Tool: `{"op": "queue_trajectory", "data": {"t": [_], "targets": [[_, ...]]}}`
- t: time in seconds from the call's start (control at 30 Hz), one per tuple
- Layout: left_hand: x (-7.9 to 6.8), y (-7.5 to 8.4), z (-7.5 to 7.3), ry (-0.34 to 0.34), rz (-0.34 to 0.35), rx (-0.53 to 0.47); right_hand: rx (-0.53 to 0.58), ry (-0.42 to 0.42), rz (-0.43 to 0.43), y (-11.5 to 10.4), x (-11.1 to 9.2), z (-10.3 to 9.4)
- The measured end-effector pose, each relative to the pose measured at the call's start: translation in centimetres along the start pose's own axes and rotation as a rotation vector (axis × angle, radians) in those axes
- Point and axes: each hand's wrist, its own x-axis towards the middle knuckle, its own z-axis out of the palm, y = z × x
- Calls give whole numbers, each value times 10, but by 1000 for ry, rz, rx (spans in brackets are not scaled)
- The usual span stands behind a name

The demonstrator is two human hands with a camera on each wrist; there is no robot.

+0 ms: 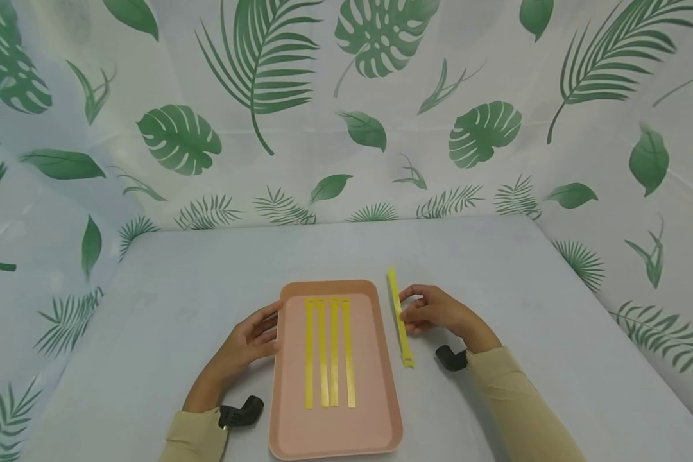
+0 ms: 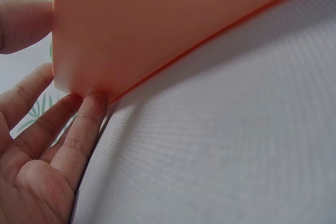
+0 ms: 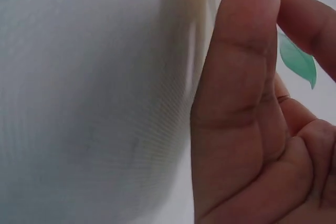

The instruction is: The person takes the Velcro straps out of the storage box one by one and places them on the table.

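A pink tray (image 1: 335, 436) lies lengthwise before me, with several yellow cable straps (image 1: 324, 359) side by side in it, slotted heads at the far end. My left hand (image 1: 245, 346) touches the tray's left wall with fairly straight, spread fingers. In the left wrist view, fingertips (image 2: 94, 100) rest against the tray's outer side (image 2: 131, 35). Another yellow cable strap (image 1: 397, 308) lies right of the tray, its slotted head toward me. My right hand (image 1: 436, 311) is at this strap's right edge, thumb and fingertips touching it. In the right wrist view the strap is mostly hidden and blurred.
A white-covered table (image 1: 208, 269) stretches out around the tray. Leaf-printed cloth (image 1: 410, 154) hangs behind it and at both sides. A black wrist camera (image 1: 241, 412) sits on the left wrist, another black camera (image 1: 452, 358) on the right.
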Motion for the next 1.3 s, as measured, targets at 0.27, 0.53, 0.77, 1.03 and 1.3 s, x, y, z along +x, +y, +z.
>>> {"op": "queue_trajectory", "data": {"t": [0.27, 0.53, 0.77, 1.03, 1.3], "targets": [[1, 2, -1, 6, -9, 0, -40, 65, 75, -3, 4, 6], [1, 5, 0, 8, -18, -10, -152, 140, 71, -11, 3, 11], [2, 6, 0, 11, -21, -7, -269, 215, 79, -11, 4, 10], [0, 3, -2, 15, -27, -6, -338, 249, -114, -16, 0, 7], [-2, -2, 0, 8, -40, -19, -281, 221, -433, -12, 2, 11]]}}
